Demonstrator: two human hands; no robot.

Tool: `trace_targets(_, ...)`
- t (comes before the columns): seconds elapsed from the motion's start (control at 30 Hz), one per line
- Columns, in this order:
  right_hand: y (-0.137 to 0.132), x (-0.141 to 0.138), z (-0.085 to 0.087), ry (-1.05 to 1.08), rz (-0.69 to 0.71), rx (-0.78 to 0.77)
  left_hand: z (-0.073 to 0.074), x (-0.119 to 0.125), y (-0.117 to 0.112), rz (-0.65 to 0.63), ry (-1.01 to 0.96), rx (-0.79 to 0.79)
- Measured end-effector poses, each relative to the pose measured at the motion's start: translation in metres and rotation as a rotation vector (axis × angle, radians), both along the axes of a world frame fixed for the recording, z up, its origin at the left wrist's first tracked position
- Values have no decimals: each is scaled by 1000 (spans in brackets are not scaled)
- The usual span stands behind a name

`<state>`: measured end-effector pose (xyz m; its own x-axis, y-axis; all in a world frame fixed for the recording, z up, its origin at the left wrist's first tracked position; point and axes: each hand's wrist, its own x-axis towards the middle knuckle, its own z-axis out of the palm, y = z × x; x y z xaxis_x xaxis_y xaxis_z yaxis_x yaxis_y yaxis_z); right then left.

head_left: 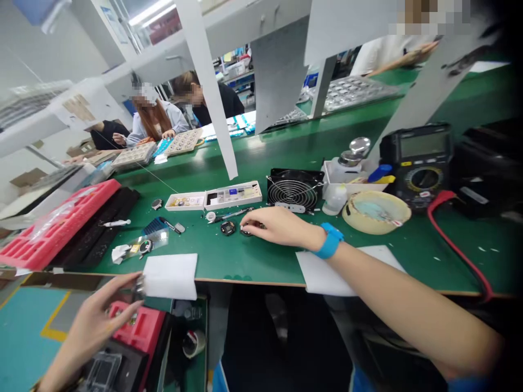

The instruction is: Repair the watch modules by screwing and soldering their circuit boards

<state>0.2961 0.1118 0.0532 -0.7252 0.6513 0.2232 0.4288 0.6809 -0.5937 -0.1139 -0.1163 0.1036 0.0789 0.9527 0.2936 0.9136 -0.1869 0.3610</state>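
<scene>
My right hand [273,226], with a blue band on the wrist, reaches over the green bench [261,256] and pinches a small dark round part [246,231] lying on it. A second small round part [227,227] lies just to its left. My left hand [96,321] is low, beyond the bench's front edge, its fingers closed on a small dark part [139,287] above a pink tray [141,326]. A white foam pad [170,276] lies at the bench edge beside that hand.
A small black fan [294,188], two white parts boxes [214,198], a multimeter [420,158] with a red lead, a round yellow dish [376,211], and pink [53,228] and black trays share the bench. White frame posts rise from it. Other people work at the far left.
</scene>
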Motion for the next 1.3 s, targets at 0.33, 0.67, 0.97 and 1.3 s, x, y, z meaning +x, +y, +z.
trace_targets(0.33, 6, -4, -6, 573, 75, -751, -14, 162, 202, -604, 62, 161)
trace_targets(0.67, 32, 1, -15, 796, -166, -1026, -50, 200, 249, -637, -126, 409)
trace_targets(0.97, 33, -1, -18, 784, -182, -1167, -65, 199, 241, -523, -259, 406)
trace_targets(1.3, 25, 2, -10, 801, -173, -1182, -62, 198, 237, -547, -263, 421)
